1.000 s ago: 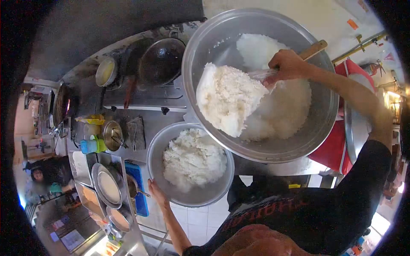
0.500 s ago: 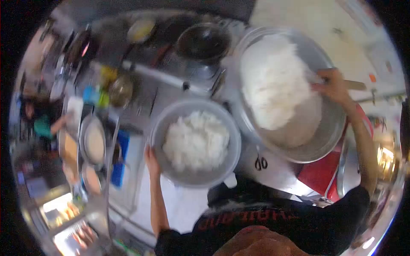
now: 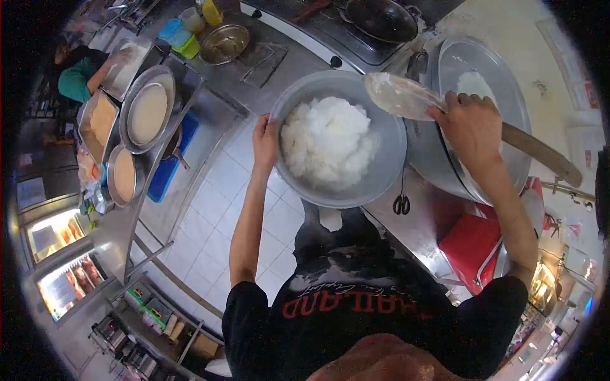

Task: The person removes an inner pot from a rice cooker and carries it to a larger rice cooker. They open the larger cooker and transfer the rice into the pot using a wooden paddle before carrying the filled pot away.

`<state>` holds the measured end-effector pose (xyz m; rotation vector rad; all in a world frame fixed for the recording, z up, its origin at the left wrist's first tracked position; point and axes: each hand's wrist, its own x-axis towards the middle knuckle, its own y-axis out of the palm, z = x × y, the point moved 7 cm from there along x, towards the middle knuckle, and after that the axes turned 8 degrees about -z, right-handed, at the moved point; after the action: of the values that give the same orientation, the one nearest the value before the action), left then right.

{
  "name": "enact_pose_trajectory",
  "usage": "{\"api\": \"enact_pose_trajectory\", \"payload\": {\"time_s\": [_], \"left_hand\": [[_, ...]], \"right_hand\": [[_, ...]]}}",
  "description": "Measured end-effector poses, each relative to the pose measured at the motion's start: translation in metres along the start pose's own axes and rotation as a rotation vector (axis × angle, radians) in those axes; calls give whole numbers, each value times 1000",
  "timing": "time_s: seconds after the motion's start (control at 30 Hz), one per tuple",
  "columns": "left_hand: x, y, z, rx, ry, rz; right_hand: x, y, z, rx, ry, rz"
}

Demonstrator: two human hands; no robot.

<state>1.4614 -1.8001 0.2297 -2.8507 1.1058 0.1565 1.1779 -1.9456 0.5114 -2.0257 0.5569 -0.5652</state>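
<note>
My left hand (image 3: 265, 145) is closed on the left rim of a grey metal basin (image 3: 389, 162). A heap of white cooked rice (image 3: 330, 140) fills the middle of the basin. In my right hand (image 3: 471, 126) is a long wooden paddle (image 3: 401, 95), gripped near where the blade meets the handle. White residue coats its broad blade, which reaches over the basin's right rim. To the right stands a larger metal pot (image 3: 486, 54), partly behind my right hand and the paddle, with some white rice (image 3: 475, 84) showing in it.
Black scissors (image 3: 401, 204) lie on the steel counter by the basin. A dark wok (image 3: 380, 20) sits on the stove behind. A metal bowl (image 3: 224, 44) is at the back left. Several batter-filled pans (image 3: 122, 176) line the left counter, where another person (image 3: 76, 79) stands.
My right hand has brought the paddle from inside the larger pot to the basin's right side. The rice in the basin looks higher. My left hand stays on the rim; the view has shifted.
</note>
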Motion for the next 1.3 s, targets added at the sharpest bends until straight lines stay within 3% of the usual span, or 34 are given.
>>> {"api": "enact_pose_trajectory", "payload": {"time_s": [0.1, 0.2, 0.27, 0.33, 0.43, 0.53, 0.73, 0.93, 1.0, 1.13, 1.23, 1.3], "left_hand": [[-1, -5, -5, 123, 77, -20], [11, -6, 24, 37, 102, -46], [4, -7, 8, 127, 123, -91], [3, -7, -7, 165, 152, -113], [4, -6, -16, 183, 178, -80], [-3, -10, 2, 213, 173, -73], [0, -8, -9, 142, 181, -62], [3, -8, -4, 197, 208, -90], [0, -7, -3, 215, 181, -72], [6, -8, 3, 153, 180, -62], [4, -8, 5, 161, 172, -59], [12, -11, 21, 288, 290, -90]], "right_hand": [[-3, -6, 18, -19, 71, 80], [-5, 7, 58, 40, -51, 64], [-10, 56, 92, 117, -238, -48], [-7, 74, 114, 202, -187, -46], [-15, 110, 160, 168, -354, 74], [-8, 127, 146, 194, -202, 134], [-1, 25, 94, 45, -48, 42], [16, 87, 113, -5, -331, 8], [-8, 113, 123, 84, -334, 31], [-44, 139, 119, 165, -248, -30], [-44, 101, 103, 219, -24, 99], [-46, 79, 89, 296, 111, 95]]}}
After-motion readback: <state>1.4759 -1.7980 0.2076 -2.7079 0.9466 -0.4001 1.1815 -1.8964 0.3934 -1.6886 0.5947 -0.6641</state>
